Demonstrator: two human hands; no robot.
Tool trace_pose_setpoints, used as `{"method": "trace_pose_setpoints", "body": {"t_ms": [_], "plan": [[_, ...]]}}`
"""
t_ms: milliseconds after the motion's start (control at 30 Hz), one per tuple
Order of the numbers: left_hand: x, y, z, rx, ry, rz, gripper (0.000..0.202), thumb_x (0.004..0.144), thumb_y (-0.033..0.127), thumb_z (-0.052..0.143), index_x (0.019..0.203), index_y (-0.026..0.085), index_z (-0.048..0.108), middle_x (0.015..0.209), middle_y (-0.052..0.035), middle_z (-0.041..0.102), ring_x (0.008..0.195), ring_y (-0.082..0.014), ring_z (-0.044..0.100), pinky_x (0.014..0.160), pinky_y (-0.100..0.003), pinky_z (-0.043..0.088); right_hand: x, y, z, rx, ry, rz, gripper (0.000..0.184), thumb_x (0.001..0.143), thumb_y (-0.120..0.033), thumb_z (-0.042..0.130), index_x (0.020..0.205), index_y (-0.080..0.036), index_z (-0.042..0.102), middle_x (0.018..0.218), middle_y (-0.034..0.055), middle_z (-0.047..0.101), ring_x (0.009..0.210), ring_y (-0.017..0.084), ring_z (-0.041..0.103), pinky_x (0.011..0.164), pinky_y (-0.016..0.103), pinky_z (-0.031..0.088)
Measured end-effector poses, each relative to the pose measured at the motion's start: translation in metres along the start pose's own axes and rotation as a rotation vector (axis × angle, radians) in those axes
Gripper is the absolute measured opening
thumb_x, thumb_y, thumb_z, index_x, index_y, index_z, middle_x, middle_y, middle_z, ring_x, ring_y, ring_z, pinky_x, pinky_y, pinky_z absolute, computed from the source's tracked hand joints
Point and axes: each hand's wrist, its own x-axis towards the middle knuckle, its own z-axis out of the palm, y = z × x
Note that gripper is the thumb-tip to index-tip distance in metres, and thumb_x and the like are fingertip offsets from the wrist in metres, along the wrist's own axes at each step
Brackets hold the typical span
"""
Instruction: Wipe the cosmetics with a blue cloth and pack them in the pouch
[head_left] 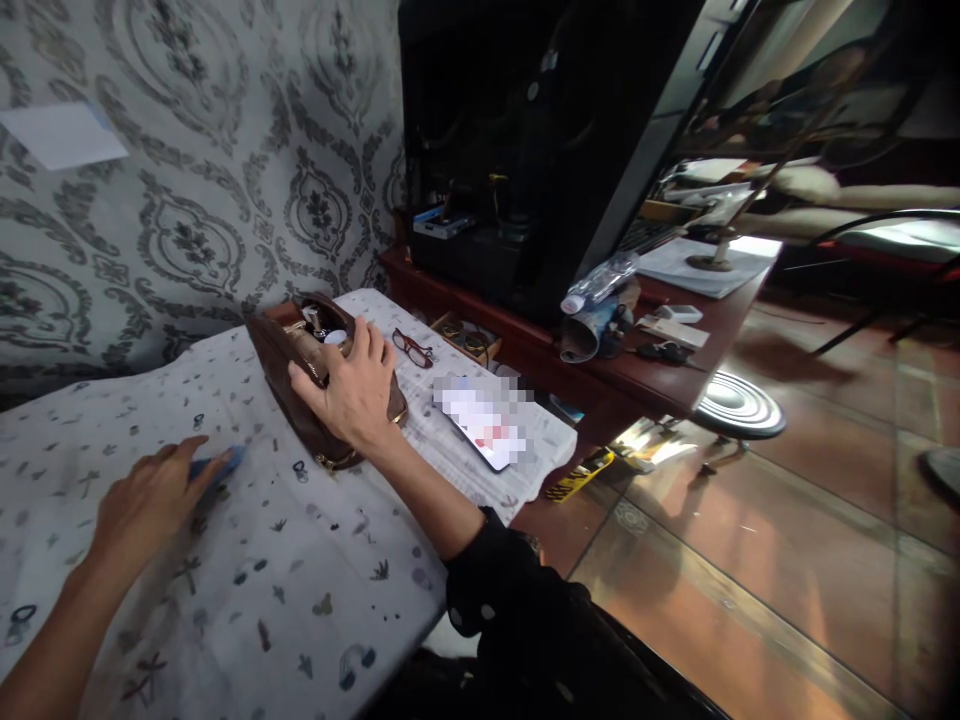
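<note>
At near left, the left hand point(148, 500) grips a blue item point(228, 461) with its fingers; farther right, the right hand point(356, 388), fingers spread, overlies the open bag point(281, 388).

Smooth brown leather, or something like it, is shown on the bag point(289, 400), and a glint is added by gold-toned metal zip ends point(328, 463)! Underneath, matt printed cloth point(315, 600) is seen, lightly creased. A smooth, glassy front is presented by the phone point(480, 425). Clear plastic is spotted in the bottle point(604, 280), polished reddish wood in the cabinet point(660, 395), glossy black on the television point(510, 130), and a sheen is given off by the floor tiles point(817, 500).
</note>
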Motion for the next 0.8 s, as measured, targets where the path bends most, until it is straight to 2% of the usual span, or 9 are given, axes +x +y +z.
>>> {"method": "trace_pose_setpoints", "body": {"t_ms": [67, 167, 333, 467, 567, 800], "plan": [[-0.006, -0.002, 0.010, -0.037, -0.028, 0.008, 0.077, 0.087, 0.076, 0.035, 0.128, 0.018, 0.064, 0.127, -0.0208, 0.069, 0.114, -0.0463, 0.064, 0.086, -0.062, 0.053, 0.000, 0.000, 0.000, -0.003, -0.013, 0.002, 0.058, 0.096, -0.066, 0.047, 0.126, -0.022, 0.069, 0.158, 0.0177, 0.035, 0.145, 0.036, 0.030, 0.117, 0.054, 0.025], [-0.016, 0.001, 0.032, -0.082, 0.031, 0.059, 0.076, 0.092, 0.071, 0.031, 0.136, 0.016, 0.059, 0.144, -0.0241, 0.058, 0.130, -0.0470, 0.054, 0.099, -0.067, 0.047, 0.000, 0.002, 0.002, 0.009, 0.004, -0.008, 0.057, 0.096, -0.066, 0.048, 0.126, -0.023, 0.070, 0.158, 0.0168, 0.037, 0.144, 0.037, 0.031, 0.116, 0.056, 0.026], [-0.029, 0.011, 0.059, -0.134, 0.078, 0.089, 0.062, 0.098, 0.057, 0.034, 0.136, 0.017, 0.062, 0.138, -0.0253, 0.063, 0.136, -0.0479, 0.049, 0.105, -0.076, 0.033, 0.000, 0.005, 0.007, 0.015, 0.062, -0.039, 0.052, 0.095, -0.064, 0.052, 0.125, -0.026, 0.070, 0.155, 0.0141, 0.043, 0.142, 0.039, 0.033, 0.113, 0.059, 0.029], [-0.031, 0.016, 0.064, -0.116, 0.096, 0.094, 0.061, 0.100, 0.052, 0.031, 0.136, 0.013, 0.062, 0.138, -0.0254, 0.063, 0.136, -0.0465, 0.049, 0.107, -0.074, 0.032, -0.001, 0.008, 0.008, 0.010, 0.047, -0.043, 0.053, 0.096, -0.064, 0.049, 0.124, -0.024, 0.071, 0.156, 0.0161, 0.042, 0.144, 0.039, 0.033, 0.114, 0.058, 0.028], [-0.031, 0.018, 0.063, -0.075, 0.114, 0.084, 0.055, 0.100, 0.047, 0.033, 0.135, 0.016, 0.062, 0.137, -0.0214, 0.065, 0.136, -0.0421, 0.051, 0.109, -0.069, 0.034, -0.001, 0.010, 0.008, 0.025, 0.029, -0.042, 0.055, 0.097, -0.062, 0.049, 0.121, -0.019, 0.073, 0.158, 0.0186, 0.039, 0.145, 0.039, 0.033, 0.116, 0.058, 0.026], [-0.033, 0.022, 0.061, -0.046, 0.100, 0.060, 0.051, 0.102, 0.043, 0.034, 0.135, 0.017, 0.063, 0.139, -0.0198, 0.065, 0.135, -0.0393, 0.052, 0.110, -0.065, 0.035, 0.001, 0.013, 0.012, 0.043, 0.074, -0.065, 0.051, 0.097, -0.057, 0.051, 0.111, -0.015, 0.078, 0.156, 0.0215, 0.043, 0.142, 0.040, 0.038, 0.114, 0.060, 0.029]]}}
